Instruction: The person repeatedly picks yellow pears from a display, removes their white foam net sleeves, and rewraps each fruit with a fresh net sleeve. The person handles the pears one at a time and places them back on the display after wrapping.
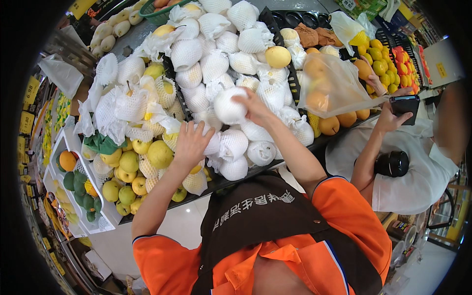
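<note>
My right hand (254, 107) grips a round fruit in a white foam net (229, 106), above a heap of similar white-netted fruit (215, 66). Lower and to the left, my left hand (193, 142) rests with spread fingers on netted fruit at the heap's near side; whether it grips one, I cannot tell. A bare yellow pear (278, 56) lies on the heap's right part. Left of my left hand are bare yellow-green pears (160, 154), with loosely wrapped pears (131, 105) beyond them.
Black crate walls (291, 79) flank the white heap. On the right, another person holds a phone (404, 110) and a clear plastic bag (332, 84) over brown-orange pears (329, 125). A white foam box (107, 206) with green fruit stands at the left. A green basket (160, 16) is at the back.
</note>
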Action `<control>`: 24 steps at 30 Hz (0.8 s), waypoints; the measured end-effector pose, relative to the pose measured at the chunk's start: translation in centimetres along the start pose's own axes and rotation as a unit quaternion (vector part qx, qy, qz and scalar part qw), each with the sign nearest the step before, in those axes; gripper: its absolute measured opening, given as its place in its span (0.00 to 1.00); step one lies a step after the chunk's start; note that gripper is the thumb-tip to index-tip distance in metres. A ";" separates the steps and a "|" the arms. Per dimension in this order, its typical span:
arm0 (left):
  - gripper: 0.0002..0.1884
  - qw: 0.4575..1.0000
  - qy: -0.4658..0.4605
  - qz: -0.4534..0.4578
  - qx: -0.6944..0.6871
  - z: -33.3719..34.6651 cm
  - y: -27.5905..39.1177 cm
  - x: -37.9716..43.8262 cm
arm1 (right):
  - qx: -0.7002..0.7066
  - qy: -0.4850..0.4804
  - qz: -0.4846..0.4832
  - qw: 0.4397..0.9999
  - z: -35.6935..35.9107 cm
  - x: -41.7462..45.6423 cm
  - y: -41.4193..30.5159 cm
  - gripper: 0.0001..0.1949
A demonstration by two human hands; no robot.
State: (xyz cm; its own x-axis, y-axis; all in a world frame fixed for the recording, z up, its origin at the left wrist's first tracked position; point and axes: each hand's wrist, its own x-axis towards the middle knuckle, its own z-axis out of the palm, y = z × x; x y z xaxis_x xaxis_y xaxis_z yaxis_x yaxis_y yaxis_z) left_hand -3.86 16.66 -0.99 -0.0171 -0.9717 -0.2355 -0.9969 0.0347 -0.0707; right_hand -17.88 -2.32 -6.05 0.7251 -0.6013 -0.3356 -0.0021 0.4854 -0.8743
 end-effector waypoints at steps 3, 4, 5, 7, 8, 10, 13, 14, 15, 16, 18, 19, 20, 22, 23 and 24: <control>0.41 0.997 0.042 0.006 -0.061 -1.1 -1.3 -0.4 | 0.262 -0.028 0.024 0.964 -0.1 -0.4 -2.7 0.29; 0.40 0.993 0.083 0.003 -0.089 -2.6 -2.3 -0.9 | 0.253 -0.045 -0.003 0.967 0.5 -0.3 -4.0 0.30; 0.39 0.986 0.124 -0.002 -0.116 -4.1 -3.2 -1.5 | 0.243 -0.063 -0.029 0.968 1.3 -0.3 -5.4 0.32; 0.39 0.936 0.308 -0.042 -0.162 -7.1 -5.7 -2.6 | 0.207 -0.114 -0.090 0.968 3.5 1.0 -8.0 0.32; 0.39 0.894 0.414 -0.036 -0.165 -9.1 -7.5 -2.9 | 0.174 -0.131 -0.128 0.968 5.1 2.1 -9.3 0.31; 0.37 0.822 0.547 -0.131 -0.088 -11.3 -12.1 -3.7 | 0.058 -0.124 -0.216 0.967 9.1 4.2 -11.3 0.33; 0.32 0.769 0.597 -0.226 -0.041 -11.7 -20.0 -4.2 | -0.188 -0.047 -0.353 0.915 17.0 9.0 -11.8 0.42; 0.32 0.766 0.590 -0.252 -0.036 -10.5 -22.4 -4.1 | -0.242 -0.030 -0.384 0.891 19.5 10.1 -11.5 0.42; 0.32 0.802 0.548 -0.238 -0.025 -8.6 -25.2 -4.0 | -0.296 -0.011 -0.410 0.862 21.7 11.2 -11.0 0.42; 0.32 0.835 0.503 -0.222 -0.012 -6.5 -28.0 -3.8 | -0.352 -0.031 -0.425 0.833 23.6 14.0 -9.6 0.45; 0.33 0.878 0.427 -0.205 -0.068 -2.7 -31.7 -3.6 | -0.458 -0.090 -0.388 0.795 25.3 17.4 -7.3 0.48; 0.33 0.885 0.397 -0.199 -0.137 -1.1 -32.6 -3.4 | -0.508 -0.125 -0.340 0.782 25.5 17.7 -7.1 0.49; 0.34 0.888 0.365 -0.194 -0.203 0.1 -33.7 -3.4 | -0.552 -0.159 -0.290 0.765 25.5 18.0 -7.0 0.50; 0.34 0.877 0.312 -0.215 -0.296 0.3 -34.8 -3.9 | -0.630 -0.162 -0.288 0.703 25.2 18.2 -7.8 0.51; 0.34 0.867 0.275 -0.239 -0.341 -1.2 -34.0 -4.0 | -0.664 -0.158 -0.284 0.674 24.8 17.7 -8.8 0.51; 0.34 0.864 0.327 -0.229 -0.305 -1.5 -32.8 -5.1 | -0.654 -0.170 -0.314 0.666 24.2 14.9 -9.6 0.50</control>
State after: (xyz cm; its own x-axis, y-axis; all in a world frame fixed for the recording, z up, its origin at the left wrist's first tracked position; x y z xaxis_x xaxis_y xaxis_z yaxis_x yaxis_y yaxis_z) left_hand 28.78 20.13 3.97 0.5490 -0.7820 0.2951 -0.7623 -0.3237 0.5605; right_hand 9.62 -0.56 5.84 0.9798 -0.1377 0.1449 -0.0615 -0.8975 -0.4367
